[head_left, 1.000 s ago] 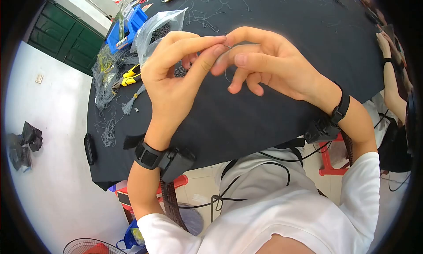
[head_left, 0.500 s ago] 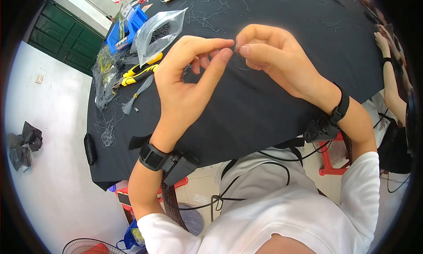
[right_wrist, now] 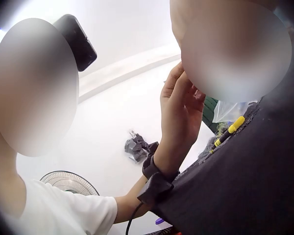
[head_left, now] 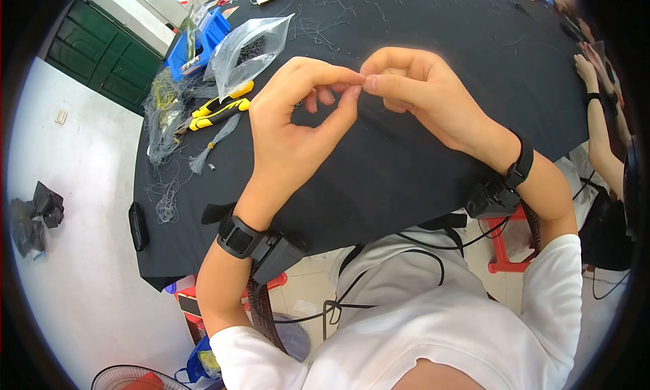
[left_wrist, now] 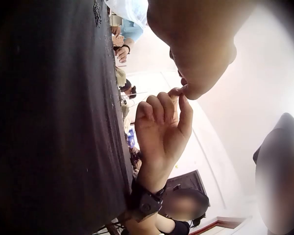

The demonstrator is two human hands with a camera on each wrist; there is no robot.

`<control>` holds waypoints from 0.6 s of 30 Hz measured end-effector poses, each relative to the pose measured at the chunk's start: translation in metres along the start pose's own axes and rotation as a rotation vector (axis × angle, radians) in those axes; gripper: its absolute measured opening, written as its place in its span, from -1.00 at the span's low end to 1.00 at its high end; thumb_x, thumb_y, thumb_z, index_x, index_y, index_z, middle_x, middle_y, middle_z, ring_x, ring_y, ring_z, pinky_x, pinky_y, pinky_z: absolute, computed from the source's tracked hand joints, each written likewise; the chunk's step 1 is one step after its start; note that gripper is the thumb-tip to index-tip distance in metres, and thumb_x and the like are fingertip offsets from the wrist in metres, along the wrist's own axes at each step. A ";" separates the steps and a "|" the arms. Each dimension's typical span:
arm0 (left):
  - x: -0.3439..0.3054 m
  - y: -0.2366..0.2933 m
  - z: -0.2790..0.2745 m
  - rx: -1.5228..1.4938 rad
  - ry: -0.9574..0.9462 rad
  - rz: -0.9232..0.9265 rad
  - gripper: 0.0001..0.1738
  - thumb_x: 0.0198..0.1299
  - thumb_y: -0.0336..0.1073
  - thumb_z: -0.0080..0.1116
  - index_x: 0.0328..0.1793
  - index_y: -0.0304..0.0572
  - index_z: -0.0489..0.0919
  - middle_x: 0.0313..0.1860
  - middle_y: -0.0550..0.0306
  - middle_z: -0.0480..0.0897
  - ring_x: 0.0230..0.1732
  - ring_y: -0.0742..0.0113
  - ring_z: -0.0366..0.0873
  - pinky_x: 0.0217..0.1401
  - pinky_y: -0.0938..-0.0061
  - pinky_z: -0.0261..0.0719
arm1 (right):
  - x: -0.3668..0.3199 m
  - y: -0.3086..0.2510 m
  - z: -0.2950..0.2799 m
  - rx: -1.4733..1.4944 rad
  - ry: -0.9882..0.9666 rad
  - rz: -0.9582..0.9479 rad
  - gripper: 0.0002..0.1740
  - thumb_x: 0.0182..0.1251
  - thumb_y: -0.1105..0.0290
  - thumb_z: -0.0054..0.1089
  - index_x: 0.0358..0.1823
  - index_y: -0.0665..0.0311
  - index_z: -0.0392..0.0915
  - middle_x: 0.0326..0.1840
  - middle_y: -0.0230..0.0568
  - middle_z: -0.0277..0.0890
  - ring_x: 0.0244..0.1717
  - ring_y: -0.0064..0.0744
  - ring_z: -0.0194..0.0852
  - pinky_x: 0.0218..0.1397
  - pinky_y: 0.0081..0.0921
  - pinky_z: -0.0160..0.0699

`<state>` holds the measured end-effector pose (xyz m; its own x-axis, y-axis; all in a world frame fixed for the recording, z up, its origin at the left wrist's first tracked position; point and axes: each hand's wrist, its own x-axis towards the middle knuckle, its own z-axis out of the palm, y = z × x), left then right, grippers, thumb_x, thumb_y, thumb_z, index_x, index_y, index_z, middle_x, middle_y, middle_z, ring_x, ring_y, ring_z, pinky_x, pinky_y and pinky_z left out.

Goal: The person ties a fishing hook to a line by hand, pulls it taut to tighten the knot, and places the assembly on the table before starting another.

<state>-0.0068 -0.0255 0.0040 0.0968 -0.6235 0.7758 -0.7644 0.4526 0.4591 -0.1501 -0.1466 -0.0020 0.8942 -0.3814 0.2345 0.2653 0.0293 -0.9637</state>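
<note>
Above the dark-covered table, both hands meet at the fingertips in the head view. My left hand [head_left: 294, 126] brings index finger and thumb close together, the other fingers curled behind. Pressed against the index finger, the thumb of my right hand [head_left: 430, 95] makes a tight pinch right at the left fingertips. The left wrist view shows the right hand [left_wrist: 161, 125] touching the left fingertips from below. A thin grey line, seen at the fingers a moment ago, is mostly hidden between them now.
Yellow-and-black pliers [head_left: 220, 114], a tied bundle of grey strands [head_left: 215, 145] and tangled line [head_left: 162, 119] lie at left. Behind them are a clear plastic bag [head_left: 254, 48] with dark bits and a blue bin [head_left: 213, 34]. Another person's arm [head_left: 602, 129] rests at the right edge.
The hands first drew slightly apart, the left finger and thumb spreading. Now the left fingertips have moved right and closed up against the right hand's pinch. The loose strand is no longer distinct.
</note>
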 end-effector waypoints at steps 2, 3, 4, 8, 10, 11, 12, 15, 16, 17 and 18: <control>-0.001 0.002 0.001 -0.061 0.011 -0.091 -0.79 -0.06 -0.56 0.23 -0.26 -0.17 0.63 -0.43 0.31 0.57 -0.48 0.62 0.38 -0.47 0.72 0.25 | 0.000 0.000 0.001 -0.009 0.018 0.005 -0.84 0.21 0.33 0.18 -0.26 0.26 0.57 -0.56 -0.61 0.37 -0.51 -0.81 0.14 -0.41 -0.78 0.11; -0.002 0.003 0.002 -0.092 0.017 -0.136 -0.81 -0.05 -0.56 0.22 -0.27 -0.19 0.63 -0.43 0.31 0.57 -0.48 0.62 0.38 -0.47 0.72 0.25 | 0.000 0.000 0.001 -0.006 0.021 -0.005 -0.84 0.20 0.34 0.18 -0.26 0.25 0.57 -0.56 -0.61 0.37 -0.51 -0.81 0.15 -0.42 -0.78 0.11; -0.002 0.003 0.002 -0.134 0.017 -0.170 -0.83 -0.03 -0.56 0.21 -0.27 -0.21 0.62 -0.43 0.32 0.57 -0.47 0.64 0.38 -0.46 0.73 0.25 | 0.000 0.001 0.001 -0.002 0.024 -0.014 -0.85 0.20 0.34 0.17 -0.27 0.24 0.57 -0.56 -0.61 0.37 -0.51 -0.82 0.15 -0.42 -0.78 0.12; -0.003 0.002 0.004 -0.313 0.008 -0.310 -0.89 0.05 -0.53 0.18 -0.26 -0.28 0.60 -0.43 0.35 0.55 -0.45 0.70 0.37 -0.45 0.77 0.24 | 0.000 0.001 0.001 -0.134 0.079 0.024 -0.86 0.18 0.34 0.16 -0.28 0.22 0.56 -0.56 -0.61 0.38 -0.51 -0.83 0.17 -0.43 -0.76 0.13; -0.004 0.001 0.004 -0.383 -0.004 -0.364 -0.89 0.08 -0.53 0.16 -0.24 -0.29 0.59 -0.44 0.36 0.54 -0.45 0.73 0.36 -0.45 0.79 0.23 | 0.000 0.001 0.000 -0.143 0.082 0.011 -0.86 0.18 0.33 0.17 -0.29 0.21 0.56 -0.56 -0.62 0.39 -0.52 -0.83 0.17 -0.44 -0.77 0.12; -0.005 0.000 0.004 -0.406 -0.013 -0.384 -0.89 0.08 -0.53 0.15 -0.23 -0.29 0.59 -0.44 0.36 0.53 -0.44 0.74 0.36 -0.45 0.80 0.23 | 0.000 0.002 0.000 -0.149 0.084 0.005 -0.86 0.18 0.32 0.18 -0.29 0.20 0.56 -0.56 -0.62 0.39 -0.52 -0.84 0.17 -0.44 -0.77 0.12; -0.005 -0.001 0.005 -0.429 -0.020 -0.403 -0.89 0.09 -0.52 0.15 -0.23 -0.29 0.58 -0.44 0.36 0.53 -0.44 0.75 0.36 -0.45 0.81 0.23 | 0.000 0.002 0.000 -0.148 0.084 0.008 -0.86 0.18 0.32 0.18 -0.28 0.21 0.56 -0.56 -0.63 0.39 -0.53 -0.84 0.17 -0.45 -0.78 0.11; -0.007 -0.002 0.007 -0.471 -0.021 -0.453 -0.88 0.08 -0.52 0.15 -0.22 -0.29 0.57 -0.45 0.36 0.53 -0.44 0.75 0.37 -0.46 0.81 0.22 | 0.002 0.003 -0.001 -0.148 0.080 0.007 -0.85 0.19 0.32 0.19 -0.28 0.21 0.56 -0.57 -0.64 0.38 -0.54 -0.86 0.15 -0.47 -0.80 0.08; -0.008 -0.003 0.007 -0.450 -0.034 -0.463 -0.89 0.08 -0.51 0.15 -0.24 -0.28 0.56 -0.46 0.36 0.53 -0.44 0.75 0.37 -0.47 0.81 0.23 | 0.002 0.005 -0.002 -0.151 0.080 0.003 -0.85 0.20 0.32 0.19 -0.27 0.21 0.56 -0.57 -0.64 0.38 -0.55 -0.87 0.14 -0.48 -0.81 0.07; -0.009 -0.003 0.007 -0.429 -0.044 -0.468 -0.90 0.08 -0.50 0.15 -0.25 -0.28 0.56 -0.46 0.36 0.53 -0.44 0.75 0.37 -0.47 0.81 0.23 | 0.002 0.004 -0.002 -0.158 0.079 -0.003 -0.85 0.20 0.32 0.20 -0.27 0.21 0.56 -0.58 -0.64 0.38 -0.55 -0.87 0.14 -0.49 -0.81 0.05; -0.009 -0.004 0.008 -0.411 -0.054 -0.470 -0.91 0.08 -0.49 0.14 -0.26 -0.27 0.56 -0.46 0.36 0.53 -0.44 0.75 0.38 -0.48 0.80 0.23 | 0.002 0.002 -0.001 -0.178 0.089 0.017 -0.85 0.21 0.34 0.20 -0.26 0.23 0.55 -0.57 -0.63 0.38 -0.54 -0.87 0.16 -0.49 -0.82 0.09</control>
<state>-0.0097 -0.0267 -0.0078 0.3229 -0.8419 0.4324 -0.3389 0.3237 0.8834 -0.1486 -0.1486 -0.0033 0.8604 -0.4628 0.2135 0.1753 -0.1246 -0.9766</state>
